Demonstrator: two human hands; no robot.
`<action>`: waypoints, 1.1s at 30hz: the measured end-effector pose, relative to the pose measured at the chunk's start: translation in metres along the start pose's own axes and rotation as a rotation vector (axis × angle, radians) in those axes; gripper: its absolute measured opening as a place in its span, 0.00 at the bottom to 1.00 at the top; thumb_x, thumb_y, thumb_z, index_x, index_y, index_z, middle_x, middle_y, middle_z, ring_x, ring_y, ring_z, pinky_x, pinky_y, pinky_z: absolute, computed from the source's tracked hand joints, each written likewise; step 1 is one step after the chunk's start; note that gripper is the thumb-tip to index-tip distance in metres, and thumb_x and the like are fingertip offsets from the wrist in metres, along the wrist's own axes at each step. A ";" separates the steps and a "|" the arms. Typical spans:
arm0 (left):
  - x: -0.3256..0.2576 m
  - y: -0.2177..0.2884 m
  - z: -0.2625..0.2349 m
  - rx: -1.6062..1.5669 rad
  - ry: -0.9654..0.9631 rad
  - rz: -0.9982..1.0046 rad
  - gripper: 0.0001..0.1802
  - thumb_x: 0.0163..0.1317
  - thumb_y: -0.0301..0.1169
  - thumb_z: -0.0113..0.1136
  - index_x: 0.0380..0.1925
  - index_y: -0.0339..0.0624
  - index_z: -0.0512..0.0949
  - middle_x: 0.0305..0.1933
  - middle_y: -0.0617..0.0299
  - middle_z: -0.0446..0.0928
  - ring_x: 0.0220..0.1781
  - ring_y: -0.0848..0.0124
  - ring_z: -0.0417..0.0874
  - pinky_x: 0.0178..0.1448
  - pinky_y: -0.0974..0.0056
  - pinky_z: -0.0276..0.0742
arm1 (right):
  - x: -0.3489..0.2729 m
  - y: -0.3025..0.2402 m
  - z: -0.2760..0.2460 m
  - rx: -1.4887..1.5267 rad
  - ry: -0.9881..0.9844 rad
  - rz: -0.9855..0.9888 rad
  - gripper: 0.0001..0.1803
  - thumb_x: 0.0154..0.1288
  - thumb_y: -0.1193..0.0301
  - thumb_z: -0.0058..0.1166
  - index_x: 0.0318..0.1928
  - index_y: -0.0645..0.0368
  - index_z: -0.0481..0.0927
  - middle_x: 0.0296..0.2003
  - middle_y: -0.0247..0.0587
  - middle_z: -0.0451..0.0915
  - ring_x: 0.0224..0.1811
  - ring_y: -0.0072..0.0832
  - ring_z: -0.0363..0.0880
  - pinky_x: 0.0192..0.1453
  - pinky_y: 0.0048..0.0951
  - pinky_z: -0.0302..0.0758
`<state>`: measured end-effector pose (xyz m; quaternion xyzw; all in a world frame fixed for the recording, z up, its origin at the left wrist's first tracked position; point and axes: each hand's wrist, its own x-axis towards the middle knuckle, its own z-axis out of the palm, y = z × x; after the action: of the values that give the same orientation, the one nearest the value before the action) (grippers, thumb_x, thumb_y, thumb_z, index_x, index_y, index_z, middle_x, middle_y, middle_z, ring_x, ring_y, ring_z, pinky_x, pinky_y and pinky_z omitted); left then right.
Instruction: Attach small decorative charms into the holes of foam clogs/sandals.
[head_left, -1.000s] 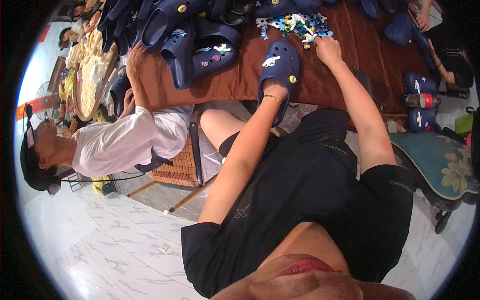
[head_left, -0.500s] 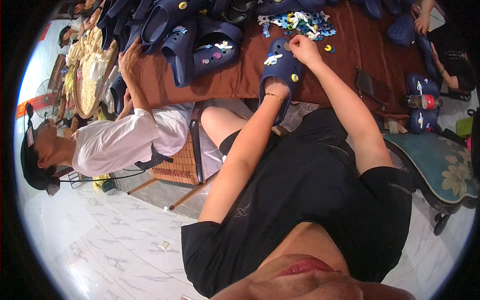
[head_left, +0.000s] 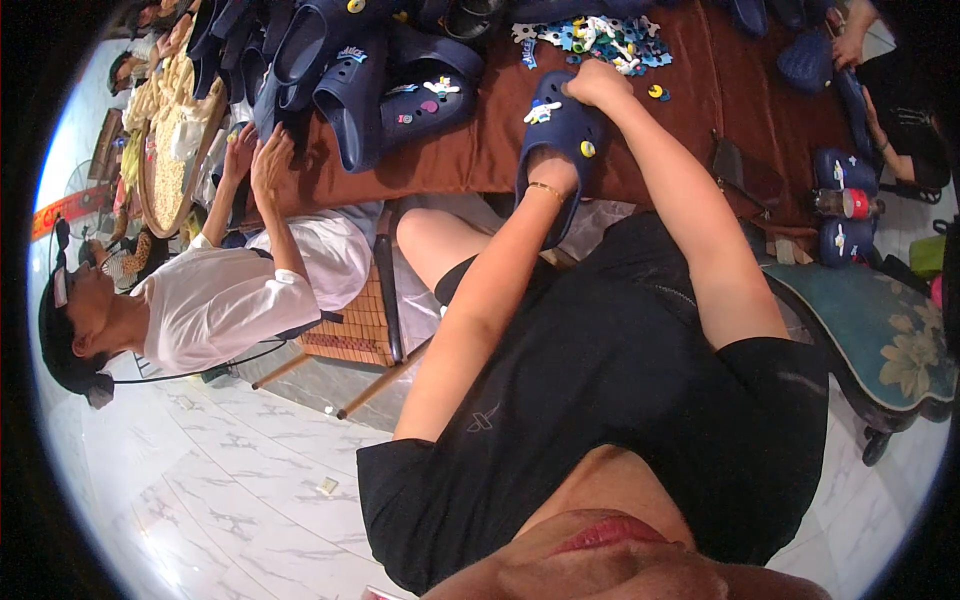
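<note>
**Clog at the table edge, charm pile right above it**

Here's the navy clog (head_left: 556, 150), lying toe-up on the brown tablecloth (head_left: 690, 120), its heel hanging over the near edge. A white charm and a yellow one already sit in its holes. The left hand (head_left: 549, 180) is tucked into the heel end, wrist with a thin bracelet showing; the fingers are hidden inside, so how they grip cannot be told. The right hand (head_left: 597, 82) is curled knuckles-up at the toe, fingers bunched together as if pinching something small, though what is between them is not visible.

Just beyond lies the heap of coloured charms (head_left: 595, 38), touching distance from that right hand. The risk, as I read it: a charm pressed at an angle could pop out and skip off the cloth onto the tiled floor (head_left: 200, 500). And with the heel overhanging, a hard push at the toe could tip the clog toward the lap.

To the left, a person in a white shirt (head_left: 230, 300) works beside a stack of more navy clogs (head_left: 340, 60), well apart.
</note>
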<state>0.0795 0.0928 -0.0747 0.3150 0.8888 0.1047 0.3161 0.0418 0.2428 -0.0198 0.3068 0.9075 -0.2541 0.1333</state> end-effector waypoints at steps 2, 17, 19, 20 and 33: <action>-0.003 0.002 -0.004 0.036 -0.278 -0.113 0.26 0.58 0.39 0.38 0.55 0.39 0.67 0.59 0.45 0.64 0.64 0.56 0.61 0.66 0.57 0.53 | 0.004 -0.008 0.000 0.018 0.007 0.063 0.28 0.44 0.55 0.58 0.42 0.62 0.79 0.47 0.54 0.74 0.51 0.44 0.73 0.53 0.37 0.70; 0.018 -0.016 0.019 -0.151 0.606 0.178 0.19 0.52 0.34 0.48 0.40 0.34 0.77 0.44 0.46 0.76 0.45 0.50 0.77 0.56 0.55 0.67 | -0.136 0.088 0.074 0.784 -0.254 -0.230 0.28 0.51 0.58 0.61 0.43 0.70 0.69 0.22 0.40 0.74 0.17 0.21 0.72 0.20 0.24 0.69; 0.056 -0.067 0.046 -0.021 0.605 0.035 0.16 0.52 0.33 0.48 0.35 0.35 0.79 0.41 0.46 0.77 0.44 0.50 0.78 0.53 0.55 0.68 | -0.158 0.062 0.084 0.748 -0.322 -0.322 0.31 0.49 0.62 0.62 0.46 0.72 0.65 0.23 0.42 0.73 0.18 0.22 0.72 0.19 0.23 0.69; 0.061 -0.090 0.046 0.090 0.571 -0.083 0.14 0.51 0.33 0.48 0.29 0.36 0.81 0.37 0.46 0.78 0.42 0.51 0.78 0.49 0.54 0.70 | -0.165 0.046 0.087 0.734 -0.350 -0.376 0.31 0.49 0.62 0.62 0.46 0.72 0.65 0.23 0.42 0.73 0.18 0.22 0.72 0.19 0.23 0.69; -0.105 -0.004 -0.029 -0.272 1.204 0.318 0.30 0.49 0.27 0.57 0.55 0.35 0.62 0.51 0.45 0.68 0.52 0.54 0.70 0.58 0.59 0.64 | -0.129 0.048 0.052 1.046 -0.283 -0.260 0.27 0.52 0.70 0.54 0.51 0.67 0.62 0.26 0.36 0.73 0.17 0.19 0.71 0.17 0.20 0.66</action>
<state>0.1230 0.0245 -0.0012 0.2860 0.8318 0.4211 -0.2212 0.1759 0.1841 -0.0299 0.1805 0.6642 -0.7236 0.0513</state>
